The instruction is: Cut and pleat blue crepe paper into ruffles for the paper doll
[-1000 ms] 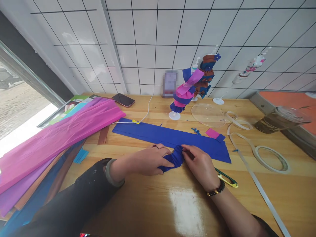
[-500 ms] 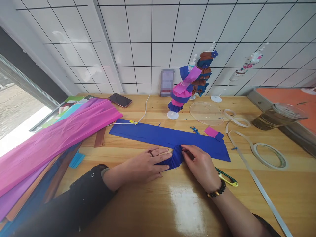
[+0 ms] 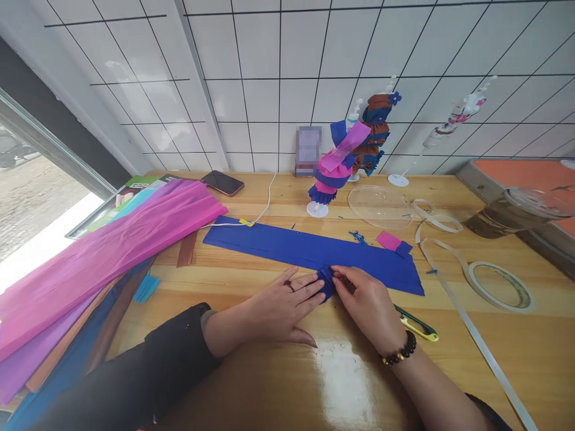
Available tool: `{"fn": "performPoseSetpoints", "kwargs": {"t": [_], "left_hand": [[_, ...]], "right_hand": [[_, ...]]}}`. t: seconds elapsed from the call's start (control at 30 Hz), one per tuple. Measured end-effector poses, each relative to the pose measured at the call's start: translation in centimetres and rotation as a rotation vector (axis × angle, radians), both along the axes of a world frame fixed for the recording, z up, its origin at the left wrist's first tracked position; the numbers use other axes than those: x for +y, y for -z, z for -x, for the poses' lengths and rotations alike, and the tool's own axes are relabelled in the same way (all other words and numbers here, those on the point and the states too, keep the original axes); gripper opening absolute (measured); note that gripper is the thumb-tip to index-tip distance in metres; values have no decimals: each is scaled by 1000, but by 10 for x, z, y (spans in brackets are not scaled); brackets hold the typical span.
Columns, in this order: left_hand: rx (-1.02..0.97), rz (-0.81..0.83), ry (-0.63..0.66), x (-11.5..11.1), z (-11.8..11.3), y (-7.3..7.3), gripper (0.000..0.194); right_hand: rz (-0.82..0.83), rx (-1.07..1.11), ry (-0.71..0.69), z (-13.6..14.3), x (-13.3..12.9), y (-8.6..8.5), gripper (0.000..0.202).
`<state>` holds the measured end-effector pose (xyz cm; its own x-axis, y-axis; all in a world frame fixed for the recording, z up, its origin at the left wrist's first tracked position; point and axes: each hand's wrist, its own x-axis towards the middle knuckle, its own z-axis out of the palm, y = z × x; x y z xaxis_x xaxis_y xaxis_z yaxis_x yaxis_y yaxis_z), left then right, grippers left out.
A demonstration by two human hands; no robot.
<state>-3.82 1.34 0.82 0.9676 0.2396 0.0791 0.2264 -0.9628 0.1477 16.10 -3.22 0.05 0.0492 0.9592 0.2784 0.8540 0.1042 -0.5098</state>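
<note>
A small pleated piece of blue crepe paper lies on the table, partly hidden under my fingers. My left hand is spread flat, its fingertips pressing on the left part of the pleats. From the right, my right hand pinches the edge of the same piece between thumb and forefinger. Just behind both hands stretches a long flat strip of blue crepe paper. A cutter with a yellow and green handle rests beside my right wrist.
Folded pink crepe paper tops a coloured stack at left. Behind stand a ruffled paper doll, a phone and a clear plastic disc. A tape roll and a plastic cup are at right.
My left hand has slid right over the pleated paper, covering more of it, and its thumb now points outward. My right hand keeps its pinch. The view has shifted slightly.
</note>
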Motion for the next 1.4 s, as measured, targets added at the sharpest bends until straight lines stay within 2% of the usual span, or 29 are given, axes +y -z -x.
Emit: {"fn": "performPoseSetpoints", "kwargs": {"t": [0.2,0.4,0.6,0.67,0.77,0.87,0.93,1.2,1.4], "left_hand": [[-7,-1,-10,0,0,3,73],[-7,19,-12,1,1,1,66],[-159,74,-22,4,6,0,51],[-279,119,-62,8,8,-1,40],[-438,217,-194,16,11,-3,28],[-536,296,-312,23,12,-3,30],[-571,330,-346,25,11,-1,32],[-526,378,-336,25,10,2,36],[-481,391,-341,25,11,2,30]], "right_hand": [[14,-15,9,3,-1,-1,26],[10,-16,-56,3,-1,1,20],[9,-78,-73,3,-1,0,24],[16,-92,-82,3,-2,-2,24],[13,-59,-57,1,-3,-4,25],[3,1,-13,-2,-3,-6,26],[1,36,9,-5,-2,-6,24],[94,34,161,-15,-1,-9,25],[158,4,56,-3,-3,-4,29]]}}
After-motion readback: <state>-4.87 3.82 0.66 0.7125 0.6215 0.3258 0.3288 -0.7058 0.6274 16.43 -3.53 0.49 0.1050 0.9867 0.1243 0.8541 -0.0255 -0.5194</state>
